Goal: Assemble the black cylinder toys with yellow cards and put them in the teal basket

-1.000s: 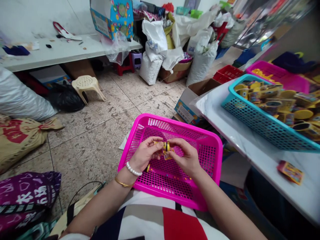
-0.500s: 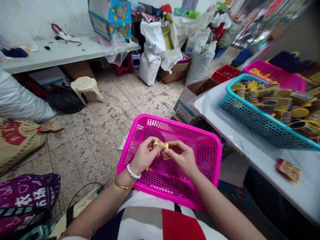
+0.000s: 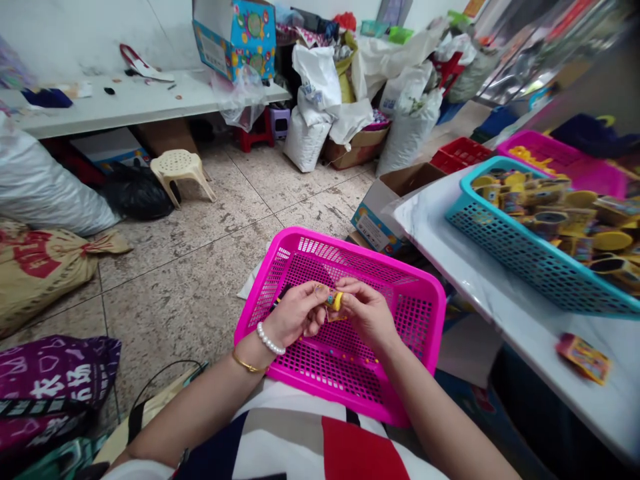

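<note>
Both hands are over a pink basket (image 3: 425,300). My left hand (image 3: 295,312), with a pearl bracelet and a gold bangle at the wrist, is closed around a small yellow container with a printed label (image 3: 331,297). My right hand (image 3: 367,310) pinches the container's yellow round end (image 3: 338,301) between thumb and fingers. Below them a small printed piece (image 3: 335,316) shows partly, and I cannot make out whether it is attached. Several small coloured beads (image 3: 345,357) lie on the basket's bottom.
A teal basket (image 3: 525,257) full of similar yellow containers stands on the white table (image 3: 430,220) at right. A red and yellow packet (image 3: 584,359) lies near its edge. An open carton (image 3: 380,220) is beyond my basket. A beige stool (image 3: 180,163) and sacks (image 3: 45,180) are at left.
The container has turned from lying crosswise between both hands to showing its yellow end toward my right hand. My right fingers now grip that end. The view has shifted slightly left.
</note>
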